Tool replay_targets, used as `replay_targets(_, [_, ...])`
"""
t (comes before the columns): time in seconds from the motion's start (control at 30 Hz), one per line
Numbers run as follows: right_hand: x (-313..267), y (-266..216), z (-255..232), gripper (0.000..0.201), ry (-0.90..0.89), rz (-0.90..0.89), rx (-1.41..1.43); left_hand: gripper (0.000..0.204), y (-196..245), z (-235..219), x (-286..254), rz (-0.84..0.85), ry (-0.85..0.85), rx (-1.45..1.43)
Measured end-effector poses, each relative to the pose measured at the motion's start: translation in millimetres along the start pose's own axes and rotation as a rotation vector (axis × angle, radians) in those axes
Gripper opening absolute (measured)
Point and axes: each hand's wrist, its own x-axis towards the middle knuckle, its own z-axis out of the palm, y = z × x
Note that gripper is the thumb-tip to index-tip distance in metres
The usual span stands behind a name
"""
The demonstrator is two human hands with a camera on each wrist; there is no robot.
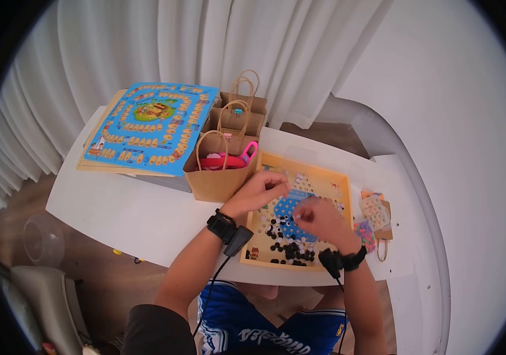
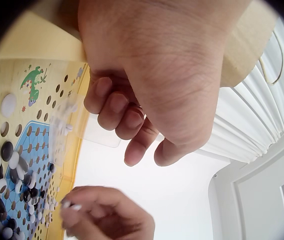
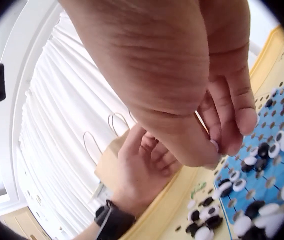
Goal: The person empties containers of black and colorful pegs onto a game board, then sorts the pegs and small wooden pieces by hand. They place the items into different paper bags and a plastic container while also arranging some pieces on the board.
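My right hand (image 1: 324, 220) hovers over the board and pinches a small white game piece (image 2: 73, 205) between thumb and fingertips. At the board's left side, my left hand (image 1: 263, 189) hangs in the air with loosely curled fingers, and nothing shows between them. Under both hands lies a yellow-rimmed wooden game board (image 1: 258, 239) with rows of holes and a blue middle (image 1: 285, 207). Black and white pieces (image 1: 291, 251) are heaped along its near side and scattered over the blue part. A clear plastic box (image 2: 102, 135) shows behind the left fingers, overlapping the board's far side.
Left of the board stand brown paper bags (image 1: 217, 183), the nearest holding pink and red things. A blue printed game board (image 1: 152, 127) lies on a stack beside them. To the right are small packets (image 1: 374, 210) and colourful beads (image 1: 364, 234) on the white table (image 1: 117, 207).
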Motion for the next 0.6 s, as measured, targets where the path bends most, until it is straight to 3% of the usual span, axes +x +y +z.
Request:
replay_targets(0.07, [13.0,4.1,-10.5,0.016,0.214,0.079,0.113,0.023,1.0,0.1,-1.3,-0.031,0.003,0.012])
replay_targets(0.1, [17.3,8.1,-10.8,0.016,0.218,0.082,0.113,0.023,1.6,0.1,-0.6,-0.058,0.011,0.026])
replay_targets(0.17, [27.3,15.8,-7.8,0.024,0.488,-0.159,-0.144,0.023,-5.9,1.1,2.3,-0.001,0.011,0.016])
replay_targets(0.2, [25.6,14.0,-6.6,0.024,0.487,-0.162,-0.143,0.023,-6.5,0.9,2.4,0.053,0.016,0.004])
replay_targets(0.27, [15.5,7.2,-0.9,0.03,0.233,-0.068,-0.039,0.022,-7.7,-3.2,2.2,0.022,0.005,0.014])
replay_targets(0.3, [10.8,2.3,2.4,0.03,0.227,-0.069,-0.037,0.022,-5.5,-2.8,0.9,-0.013,-0.013,0.02])
replay_targets(0.37, [1.6,-7.7,11.8,0.028,0.041,-0.024,0.006,0.023,-0.3,0.4,-0.5,-0.021,0.006,0.002])
replay_targets(0.6, [-0.6,7.9,34.3,0.024,0.037,-0.061,-0.064,0.023,-13.5,-3.2,3.1,-0.001,-0.004,0.012])
